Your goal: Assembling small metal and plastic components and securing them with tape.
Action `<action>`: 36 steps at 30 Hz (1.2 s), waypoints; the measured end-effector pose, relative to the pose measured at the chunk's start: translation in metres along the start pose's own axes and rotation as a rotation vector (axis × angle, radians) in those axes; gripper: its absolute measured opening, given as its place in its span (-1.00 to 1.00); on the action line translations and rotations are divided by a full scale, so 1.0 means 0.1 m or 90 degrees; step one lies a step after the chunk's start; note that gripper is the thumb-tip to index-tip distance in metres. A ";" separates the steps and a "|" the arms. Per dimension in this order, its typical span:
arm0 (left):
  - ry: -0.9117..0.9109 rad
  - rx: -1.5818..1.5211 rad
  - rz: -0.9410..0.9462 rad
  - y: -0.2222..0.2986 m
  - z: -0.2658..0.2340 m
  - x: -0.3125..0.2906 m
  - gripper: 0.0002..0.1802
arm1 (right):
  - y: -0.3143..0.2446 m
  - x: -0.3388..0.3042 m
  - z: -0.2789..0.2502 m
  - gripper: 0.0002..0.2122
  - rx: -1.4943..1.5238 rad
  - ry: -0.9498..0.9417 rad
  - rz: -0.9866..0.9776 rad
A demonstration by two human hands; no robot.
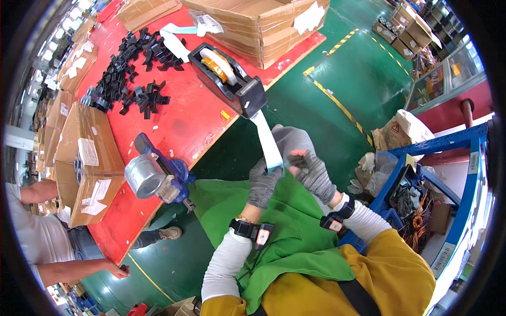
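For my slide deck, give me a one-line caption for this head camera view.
Gloved left hand and right hand pull tape strip from black dispenser on red table.

Gloves [262,181] grey knit cloth, matt. Tape strip [266,139] smooth, pale, slightly glossy. Dispenser [226,79] black plastic, matt. Table [179,124] red, scuffed. Boxes [84,158] brown cardboard. Apron [295,231] green cloth.

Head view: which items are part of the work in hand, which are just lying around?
In hand: tape strip, pinched by left hand and right hand; black tape dispenser it runs from.

Lying about: blue handheld tape gun, pile of black plastic parts, cardboard boxes, blue rack.
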State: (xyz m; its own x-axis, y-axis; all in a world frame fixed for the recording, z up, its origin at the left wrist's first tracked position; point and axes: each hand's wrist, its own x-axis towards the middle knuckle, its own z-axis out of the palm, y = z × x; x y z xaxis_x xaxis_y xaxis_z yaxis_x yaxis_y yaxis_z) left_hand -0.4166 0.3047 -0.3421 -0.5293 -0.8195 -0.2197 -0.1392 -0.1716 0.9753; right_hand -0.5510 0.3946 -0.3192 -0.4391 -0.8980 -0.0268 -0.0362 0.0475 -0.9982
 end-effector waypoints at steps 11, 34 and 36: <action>-0.020 -0.028 -0.025 0.23 -0.02 -0.06 -0.71 | -0.37 0.45 -0.03 -0.83 -0.334 -0.115 -0.264; -0.644 0.220 0.082 1.55 -1.44 -0.96 -0.51 | -0.73 0.31 0.00 -0.84 -0.244 -0.208 -0.156; -0.637 0.132 0.240 2.26 -1.88 -0.96 -0.59 | -0.63 0.40 0.09 -0.86 -0.194 -0.207 -0.144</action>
State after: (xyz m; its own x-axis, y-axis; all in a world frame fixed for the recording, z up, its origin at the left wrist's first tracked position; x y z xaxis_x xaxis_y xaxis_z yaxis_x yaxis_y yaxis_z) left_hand -0.2399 0.2419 -0.0957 -0.9961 0.0322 0.0819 0.0862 0.1693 0.9818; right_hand -0.5582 0.3520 -0.2577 -0.0886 -0.9882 0.1246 -0.3796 -0.0822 -0.9215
